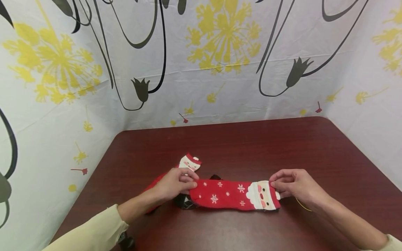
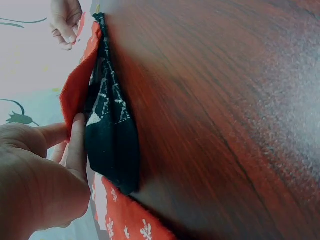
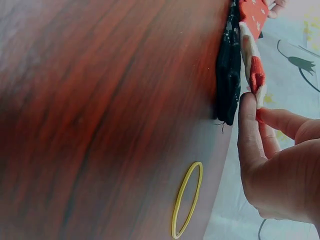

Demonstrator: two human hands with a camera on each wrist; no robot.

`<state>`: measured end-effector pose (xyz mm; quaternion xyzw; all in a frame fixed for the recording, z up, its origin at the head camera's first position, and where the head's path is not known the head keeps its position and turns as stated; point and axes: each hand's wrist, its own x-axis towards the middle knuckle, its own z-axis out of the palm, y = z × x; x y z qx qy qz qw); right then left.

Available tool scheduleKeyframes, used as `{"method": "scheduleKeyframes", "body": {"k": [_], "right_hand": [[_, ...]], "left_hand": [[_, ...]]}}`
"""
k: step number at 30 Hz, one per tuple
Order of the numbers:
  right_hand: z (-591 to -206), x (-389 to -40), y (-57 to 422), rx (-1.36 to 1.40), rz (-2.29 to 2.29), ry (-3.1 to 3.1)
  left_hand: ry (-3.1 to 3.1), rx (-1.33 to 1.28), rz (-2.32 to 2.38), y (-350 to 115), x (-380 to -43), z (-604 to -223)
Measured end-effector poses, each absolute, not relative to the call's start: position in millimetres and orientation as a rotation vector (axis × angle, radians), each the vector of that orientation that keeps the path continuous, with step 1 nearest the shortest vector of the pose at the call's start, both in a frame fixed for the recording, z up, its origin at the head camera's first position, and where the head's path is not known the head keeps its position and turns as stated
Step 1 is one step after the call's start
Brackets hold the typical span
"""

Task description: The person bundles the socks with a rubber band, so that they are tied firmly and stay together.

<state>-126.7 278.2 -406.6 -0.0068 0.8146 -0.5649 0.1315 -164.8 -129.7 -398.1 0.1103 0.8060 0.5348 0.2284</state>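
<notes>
A red sock [image 1: 224, 195] with white snowflakes and a Santa face is stretched sideways between both hands. My left hand [image 1: 177, 184] pinches its left end between thumb and fingers; my right hand [image 1: 296, 184] pinches the Santa end. Beneath it lies a black patterned sock [image 2: 114, 135], and in the left wrist view the red one is raised at an angle off it. A second red Santa sock [image 1: 190, 162] rests at the left, partly hidden behind my left hand and forearm.
A yellow rubber band [image 3: 187, 200] lies on the dark wooden table [image 1: 251, 146] close to my right hand. A printed white cloth [image 1: 201, 101] hangs around the table's back and sides.
</notes>
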Motion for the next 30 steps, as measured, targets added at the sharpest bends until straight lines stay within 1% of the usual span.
{"method": "scheduleKeyframes", "body": {"k": [10, 19, 30], "right_hand": [[-410.9, -128.3, 276.4, 0.013, -1.543, 2.474], [-412.1, -128.7, 274.0, -0.049, -1.478, 2.559], [-411.0, -131.7, 271.5, -0.04, -1.233, 2.746]], "left_hand": [[2.297, 0.32, 1.388, -128.6, -168.1, -406.0], [2.383, 0.312, 1.297, -128.9, -168.4, -409.6], [2.419, 0.334, 1.292, -130.6, -171.4, -412.1]]}}
